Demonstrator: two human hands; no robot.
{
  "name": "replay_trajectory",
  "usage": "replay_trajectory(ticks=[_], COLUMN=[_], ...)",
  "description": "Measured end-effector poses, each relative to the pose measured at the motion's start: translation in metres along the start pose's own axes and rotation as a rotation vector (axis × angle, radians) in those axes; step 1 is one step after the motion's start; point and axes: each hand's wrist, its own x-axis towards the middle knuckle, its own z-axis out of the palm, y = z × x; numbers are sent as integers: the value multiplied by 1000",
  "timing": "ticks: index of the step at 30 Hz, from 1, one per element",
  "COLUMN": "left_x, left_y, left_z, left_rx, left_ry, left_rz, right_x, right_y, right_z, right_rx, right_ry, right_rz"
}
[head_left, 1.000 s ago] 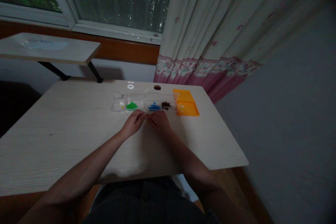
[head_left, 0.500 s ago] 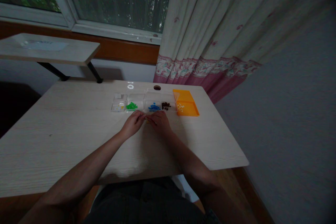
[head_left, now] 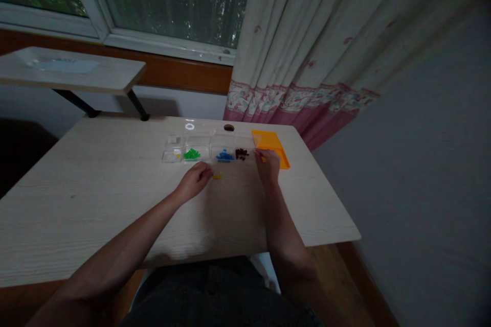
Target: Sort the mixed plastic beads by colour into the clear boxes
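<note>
My left hand [head_left: 195, 181] rests on the table with its fingertips pinched; anything between them is too small to make out. Right beside those fingertips lie several small yellow pieces [head_left: 217, 176]. My right hand [head_left: 269, 164] reaches over the near left part of the open orange box [head_left: 284, 159], its fingers drawn together and covering what lies there. Left of that hand, dark brown pieces [head_left: 241, 153] sit in a clear compartment. Blue pieces [head_left: 224, 156] and green pieces [head_left: 192, 154] fill further clear boxes.
A small clear box [head_left: 172, 156] with white and yellow bits stands at the left end of the row. Behind the boxes is a round hole [head_left: 229, 127] in the table [head_left: 126, 179]. A raised shelf [head_left: 115, 74] stands back left; a curtain [head_left: 303, 97] hangs behind.
My right hand has moved away from the left one, right and forward to the orange box. The yellow pieces on the table now show. My left hand has stayed nearly still.
</note>
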Motion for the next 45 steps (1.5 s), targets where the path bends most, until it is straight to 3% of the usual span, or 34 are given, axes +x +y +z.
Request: replay_trajectory(ticks=[7,16,25,34,38,45], left_x=[-1,-1,-3,-4,-3,-3], left_y=[1,2,1,4,6,11], left_z=[-1,-2,-3,-1,2,2], left_rx=[-3,12,9,149,234,310], left_ry=[-13,-30,-29,-116,-152,-180], left_rz=[14,11,13,18,55,64], right_x=[0,-3,1,-27,-32,-30], right_y=[27,38,14,-43,-53,-53], right_z=[-5,1,3,38,38,35], right_rx=[-192,-221,3,138,130,147], right_ry=[-12,26,64,-123,-186,-176], right_rz=[256,254,76,-321,-366,-370])
